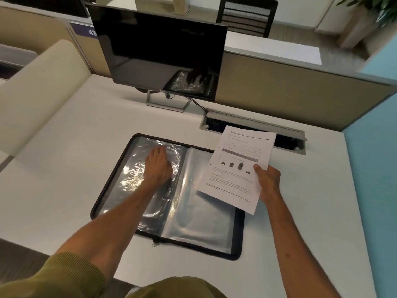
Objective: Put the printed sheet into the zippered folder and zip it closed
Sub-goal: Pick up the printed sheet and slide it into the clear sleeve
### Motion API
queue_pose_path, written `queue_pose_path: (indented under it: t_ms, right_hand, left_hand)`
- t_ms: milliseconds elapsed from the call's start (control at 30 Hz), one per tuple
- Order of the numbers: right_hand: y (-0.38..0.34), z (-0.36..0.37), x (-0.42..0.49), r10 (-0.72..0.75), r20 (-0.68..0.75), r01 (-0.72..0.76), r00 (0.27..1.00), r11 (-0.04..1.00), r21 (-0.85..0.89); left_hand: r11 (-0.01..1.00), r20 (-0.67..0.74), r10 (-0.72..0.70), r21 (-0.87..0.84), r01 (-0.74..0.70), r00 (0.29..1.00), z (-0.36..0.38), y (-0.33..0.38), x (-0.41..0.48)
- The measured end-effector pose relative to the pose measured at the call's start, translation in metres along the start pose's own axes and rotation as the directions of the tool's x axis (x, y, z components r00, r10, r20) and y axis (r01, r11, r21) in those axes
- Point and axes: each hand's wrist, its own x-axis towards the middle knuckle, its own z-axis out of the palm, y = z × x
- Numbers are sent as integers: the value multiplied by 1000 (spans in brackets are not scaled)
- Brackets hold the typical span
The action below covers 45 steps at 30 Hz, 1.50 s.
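One zippered folder (171,196) lies open flat on your bench (64,168), its clear sleeves showing. Your left hand (158,166) rests palm-down on the left page, fingers (160,150) together. Your right hand (268,179) pinches one printed sheet (238,168) by its right edge, above the folder's right half. One monitor (159,54) stands behind.

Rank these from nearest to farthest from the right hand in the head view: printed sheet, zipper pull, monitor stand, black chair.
From the right hand:
1. Printed sheet: held in that hand, over the folder's right page.
2. Zipper pull: at the folder's near edge, down-left.
3. Monitor stand: far left on the desk.
4. Black chair: beyond the partition.
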Motion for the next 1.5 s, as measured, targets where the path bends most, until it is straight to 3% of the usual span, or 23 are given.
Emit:
queue_pose_path:
  t_ms: [133,300,600,833,1267,1500]
  right_hand:
    - [-9,-11,9,-27,-9,27,1000,999,29]
    - [-18,-29,24,-60,-64,64,996,996,63]
    - [-35,-50,44,-132,-160,158,978,975,158]
    - [-55,-49,51,-191,-206,232,960,952,200]
    - [-50,-53,56,-205,-224,249,953,949,191]
    - [-55,-54,55,-196,-227,239,954,954,183]
  left_hand:
    - [954,153,276,75,-289,949,19,40,10]
    - [884,246,368,206,-420,897,44,75,19]
    - [878,216,377,226,-422,901,56,90,23]
    - [824,255,435,274,-496,864,58,97,31]
    - [801,216,501,251,-543,838,61,100,32]
    - [857,146,459,188,-480,877,55,95,37]
